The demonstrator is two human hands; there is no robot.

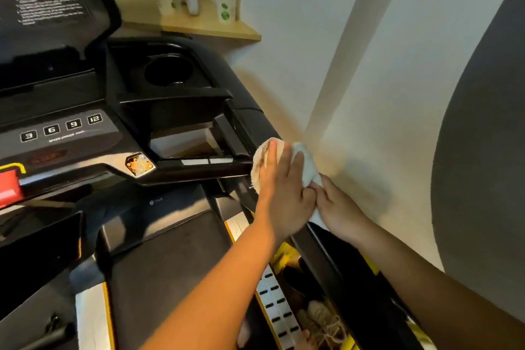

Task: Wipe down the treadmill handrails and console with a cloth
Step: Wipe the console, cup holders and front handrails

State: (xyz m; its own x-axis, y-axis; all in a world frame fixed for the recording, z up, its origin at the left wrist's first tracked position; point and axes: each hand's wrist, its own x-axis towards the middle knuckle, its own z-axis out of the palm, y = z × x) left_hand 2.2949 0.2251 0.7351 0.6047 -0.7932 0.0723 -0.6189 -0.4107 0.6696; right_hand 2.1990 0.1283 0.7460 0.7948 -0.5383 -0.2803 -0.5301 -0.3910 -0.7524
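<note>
While the black treadmill console (71, 133) with its numbered speed keys looks not yet wiped, the black right handrail (250, 122) carries the pale bunched cloth (304, 162), pressed flat under the open left hand (284, 193) and pinched by the right hand (338, 210).

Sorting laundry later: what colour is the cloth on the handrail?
Off-white to cream cloth, pale bluish in shade, seen in the head view.
</note>
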